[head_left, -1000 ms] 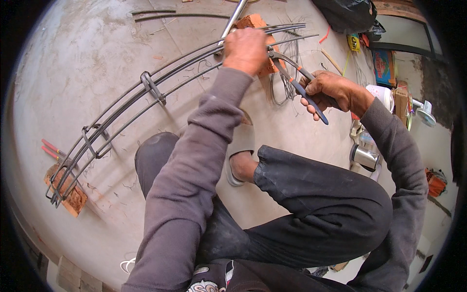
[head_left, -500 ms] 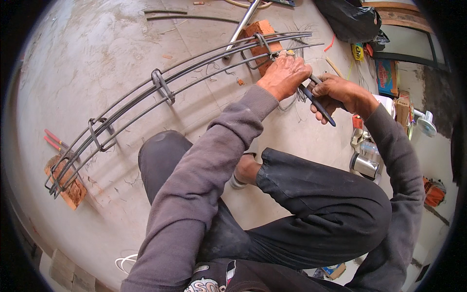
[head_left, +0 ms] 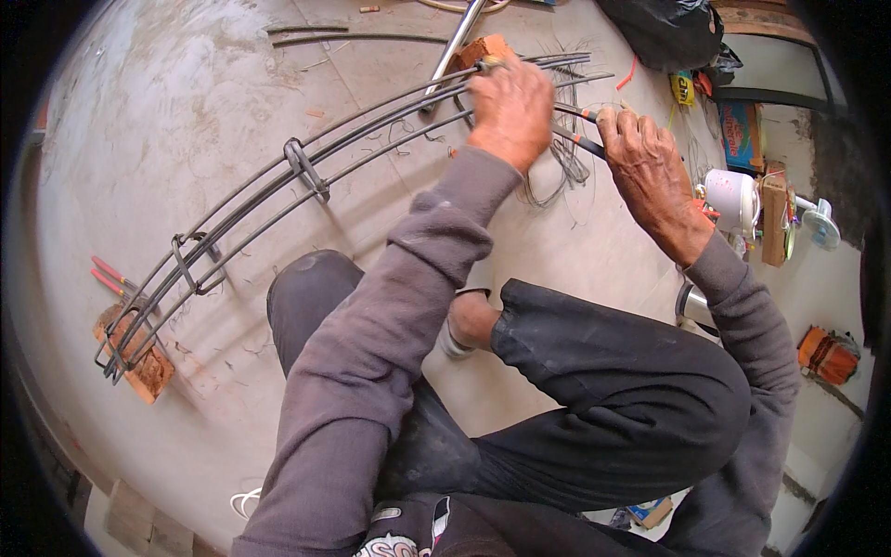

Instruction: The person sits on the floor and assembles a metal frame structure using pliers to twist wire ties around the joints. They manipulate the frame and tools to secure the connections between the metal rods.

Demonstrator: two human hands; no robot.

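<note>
A long rebar cage (head_left: 299, 165), its thin bars joined by several square stirrups, lies slantwise in front of my legs. One brick (head_left: 483, 48) supports its right end, another brick (head_left: 151, 371) its left end. My left hand (head_left: 510, 110) is over the right end, fingers curled at the upper bar beside the brick; whatever they pinch is hidden. My right hand (head_left: 644, 172) grips pliers (head_left: 587, 145) with dark and orange handles spread apart. Their jaws are out of sight behind my left hand. Beneath the pliers lies a loose bundle of thin tie wire (head_left: 566, 176).
Red-handled pliers (head_left: 109, 275) lie by the left brick. Beyond the cage are a metal tube (head_left: 455, 45) and loose bars (head_left: 371, 38). To the right stand a black plastic bag (head_left: 664, 37), a blue and orange box (head_left: 740, 137) and a white tub (head_left: 731, 200).
My left hand has shifted up and left, from the lower bar to the upper one. The right hand has turned palm down, and the pliers' handles have spread apart.
</note>
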